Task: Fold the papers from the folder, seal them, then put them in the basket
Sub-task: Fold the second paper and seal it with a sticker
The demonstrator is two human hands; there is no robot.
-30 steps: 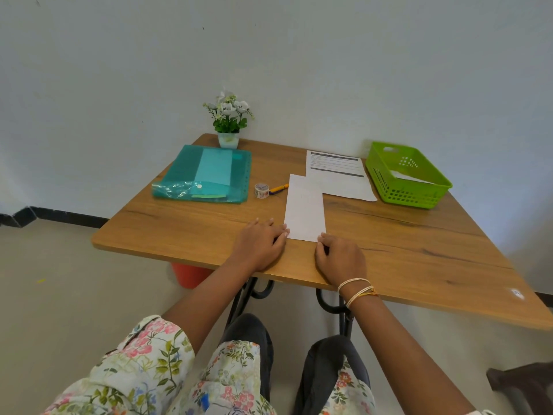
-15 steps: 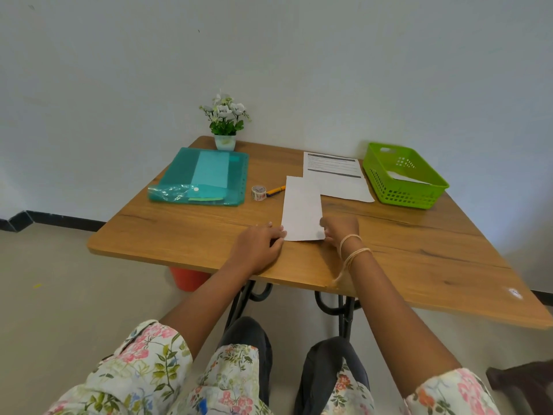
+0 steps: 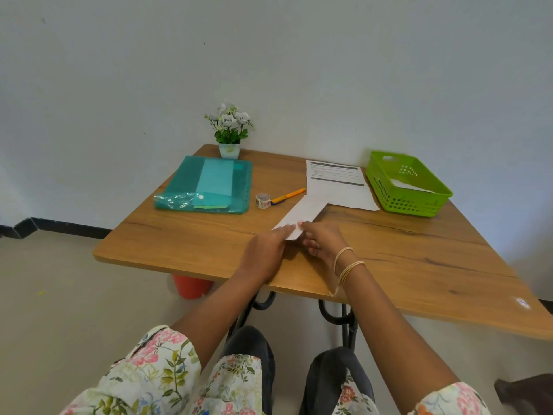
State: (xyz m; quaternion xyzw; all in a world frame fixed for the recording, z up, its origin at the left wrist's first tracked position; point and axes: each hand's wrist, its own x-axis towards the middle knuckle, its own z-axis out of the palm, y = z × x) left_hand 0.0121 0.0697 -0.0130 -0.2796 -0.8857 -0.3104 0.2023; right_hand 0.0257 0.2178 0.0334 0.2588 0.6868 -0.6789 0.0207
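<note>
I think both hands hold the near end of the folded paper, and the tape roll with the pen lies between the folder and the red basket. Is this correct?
Not quite: the basket is green, not red, as the head view shows. The rest stands: the left hand and right hand hold the near end of the folded paper, and the tape roll and pen lie between the folder and the basket.

A single wide-angle view from a head-worn camera, looking forward and down over the seated person's lap onto a brown wooden table (image 3: 389,250) near a plain white wall (image 3: 269,70).
</note>
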